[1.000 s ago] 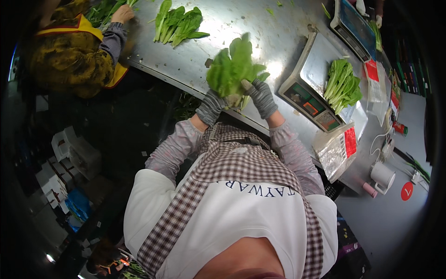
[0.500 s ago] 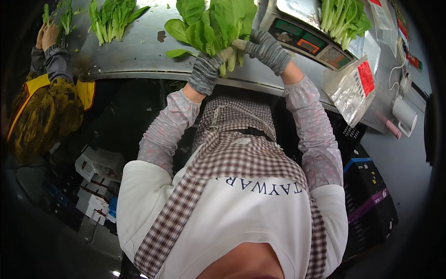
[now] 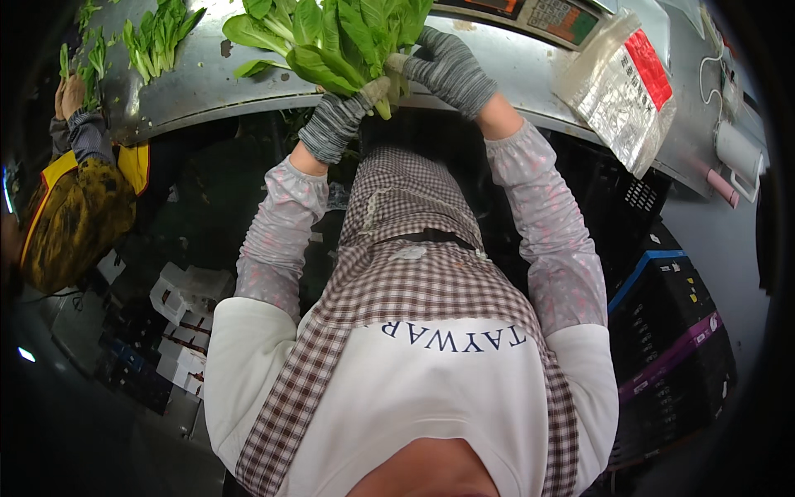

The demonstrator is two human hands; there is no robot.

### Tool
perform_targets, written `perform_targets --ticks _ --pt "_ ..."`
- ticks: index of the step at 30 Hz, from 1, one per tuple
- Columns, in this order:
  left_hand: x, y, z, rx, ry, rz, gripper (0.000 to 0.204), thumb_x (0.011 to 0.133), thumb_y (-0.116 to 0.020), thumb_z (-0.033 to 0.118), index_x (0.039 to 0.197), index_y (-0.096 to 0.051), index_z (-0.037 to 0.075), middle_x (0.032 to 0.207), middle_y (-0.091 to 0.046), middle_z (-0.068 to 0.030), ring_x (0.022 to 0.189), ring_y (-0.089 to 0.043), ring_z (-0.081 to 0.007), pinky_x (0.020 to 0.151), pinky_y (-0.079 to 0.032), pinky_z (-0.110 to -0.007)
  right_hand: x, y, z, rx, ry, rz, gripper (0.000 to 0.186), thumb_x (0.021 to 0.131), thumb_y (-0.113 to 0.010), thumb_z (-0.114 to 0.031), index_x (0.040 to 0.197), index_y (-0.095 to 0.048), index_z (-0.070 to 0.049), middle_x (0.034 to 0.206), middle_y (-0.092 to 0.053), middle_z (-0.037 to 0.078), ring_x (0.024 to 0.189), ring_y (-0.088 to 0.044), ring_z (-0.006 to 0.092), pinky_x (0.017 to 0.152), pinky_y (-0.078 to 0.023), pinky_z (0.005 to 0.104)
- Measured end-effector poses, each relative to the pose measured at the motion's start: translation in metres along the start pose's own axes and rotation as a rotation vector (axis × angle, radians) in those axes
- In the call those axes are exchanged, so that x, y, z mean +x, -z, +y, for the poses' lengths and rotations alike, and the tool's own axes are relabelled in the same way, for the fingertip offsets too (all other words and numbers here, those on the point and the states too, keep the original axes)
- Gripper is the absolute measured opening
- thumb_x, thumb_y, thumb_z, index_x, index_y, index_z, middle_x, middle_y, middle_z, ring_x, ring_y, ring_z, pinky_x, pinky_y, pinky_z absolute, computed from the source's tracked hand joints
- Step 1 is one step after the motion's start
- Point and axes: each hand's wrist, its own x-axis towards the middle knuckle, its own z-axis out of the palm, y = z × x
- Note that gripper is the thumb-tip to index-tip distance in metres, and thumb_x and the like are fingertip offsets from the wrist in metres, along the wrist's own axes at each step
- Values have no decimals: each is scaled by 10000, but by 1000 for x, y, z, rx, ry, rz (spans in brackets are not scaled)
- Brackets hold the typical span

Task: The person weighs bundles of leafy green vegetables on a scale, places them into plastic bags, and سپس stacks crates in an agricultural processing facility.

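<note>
Head view, looking down: a bunch of broad-leaved green vegetables with pale stalks (image 3: 331, 37) held over the near edge of a long grey metal worktable (image 3: 207, 83), leaves fanning out across the tabletop. Left hand in a grey knitted glove (image 3: 338, 124) closed around the pale stalk ends from below; right hand in a matching grey knitted glove (image 3: 443, 66) wrapped around the same stalks from the side, both gripping the bunch just where the stems gather. Checked brown-and-white apron (image 3: 414, 273) and pale patterned sleeves below the table edge.

Likely handling: light and limp at the leaf end, easily bruised or torn; firmer and more crisp at the stalk base, which looks the safer place for a hold. Damp leaves probably slippery, the knit gloves helping there. Too tight a squeeze risks snapping the stems.

Further left on the worktable, a smaller loose pile of similar green leaves (image 3: 153, 37). At the far left end of the worktable, another person's bare hand (image 3: 68, 95) among more greens, with a yellow apron (image 3: 74, 199) below. To the right on the worktable, a clear plastic bag with a red label (image 3: 617, 87) lying flat, and past it a white tape roll on a holder (image 3: 737, 149). Beneath the table, stacked dark crates (image 3: 662, 331) to the right.
</note>
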Motion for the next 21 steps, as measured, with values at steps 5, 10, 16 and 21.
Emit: perform_targets --ticks 5,10,16,21 --pt "-16 -19 -2 -305 -245 156 253 821 -500 242 894 -597 20 762 -589 -46 700 -543 -109 572 -408 -185 -13 5 11 95 74 -40 397 706 -640 -303 971 -569 -17 753 -613 108 674 -581 165 660 -461 276" --pt "-6 1 -17 -340 31 -73 284 768 -526 122 1030 -505 15 905 -560 -56 759 -538 -139 657 -428 -222 -6 1 9 -61 85 -1 391 718 -626 -286 983 -559 -7 752 -611 111 666 -582 172 660 -464 288" --pt "13 -5 -14 -212 -52 57 179 796 -554 183 855 -570 15 731 -573 -37 613 -517 -104 539 -420 -201 5 -6 -4 -14 5 -44 375 728 -616 -271 980 -545 -3 727 -605 120 623 -583 172 612 -473 282" --pt "15 15 -6 -482 -114 129 199 810 -531 108 966 -527 -17 857 -579 -80 742 -555 -143 667 -471 -240 12 -10 -31 -126 -78 -17 442 752 -602 -297 1059 -507 7 870 -588 119 749 -568 165 672 -464 269"
